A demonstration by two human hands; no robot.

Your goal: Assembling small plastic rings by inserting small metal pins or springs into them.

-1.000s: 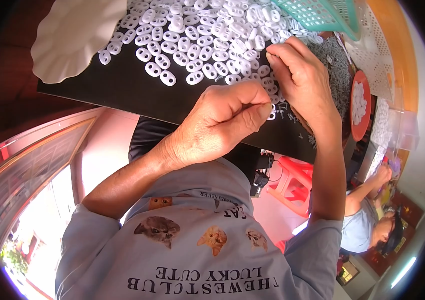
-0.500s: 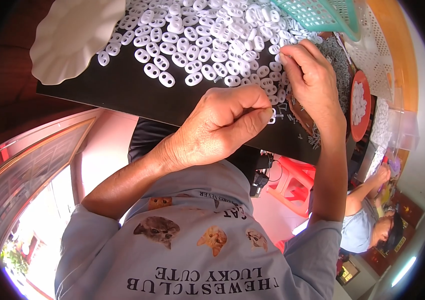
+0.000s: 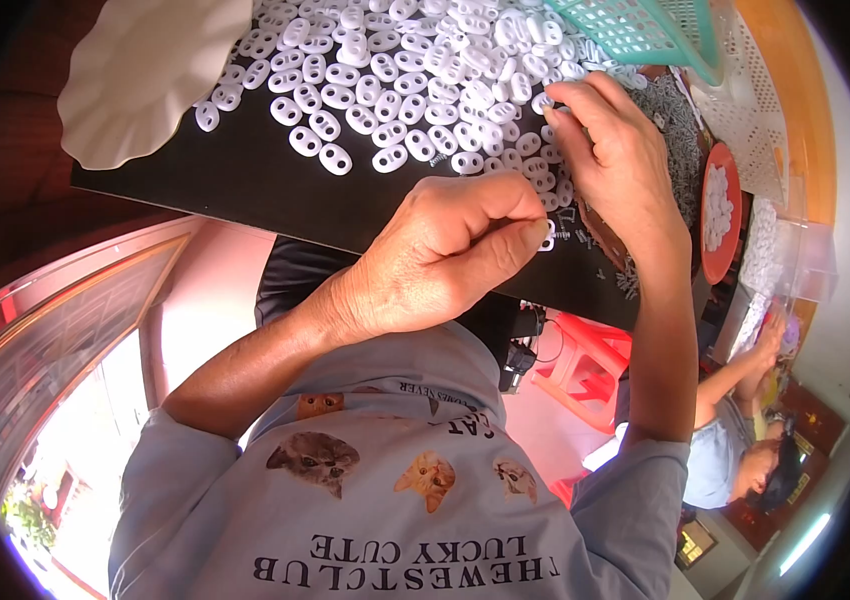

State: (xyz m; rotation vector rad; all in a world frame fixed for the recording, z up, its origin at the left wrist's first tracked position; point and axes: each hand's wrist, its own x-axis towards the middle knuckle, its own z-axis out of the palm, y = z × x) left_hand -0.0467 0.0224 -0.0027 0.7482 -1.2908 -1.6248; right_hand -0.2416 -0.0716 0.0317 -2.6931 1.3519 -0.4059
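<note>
White oval plastic cord-lock pieces (image 3: 391,158), each with two holes, lie heaped across a black tabletop (image 3: 245,190). My left hand (image 3: 455,245) is closed in a pinch above the front edge, with one white cord-lock piece (image 3: 548,236) showing past its thumb and finger. Farther back, my right hand (image 3: 613,140) reaches to the right side of the heap. Its thumb and forefinger close on another white cord-lock piece (image 3: 542,103). Small metal springs (image 3: 670,110) are piled beyond the right hand, and some lie loose under its wrist.
A cream scalloped dish (image 3: 150,85) sits at the far left. A green perforated basket (image 3: 635,40) stands at the back right, near an orange dish (image 3: 717,265) holding small white parts. A red stool (image 3: 580,365) is below the table. Another person (image 3: 735,450) works at right.
My right hand has shifted slightly left and its fingertips have come onto a cord-lock piece. My left hand stays in place. The other person's hands have moved.
</note>
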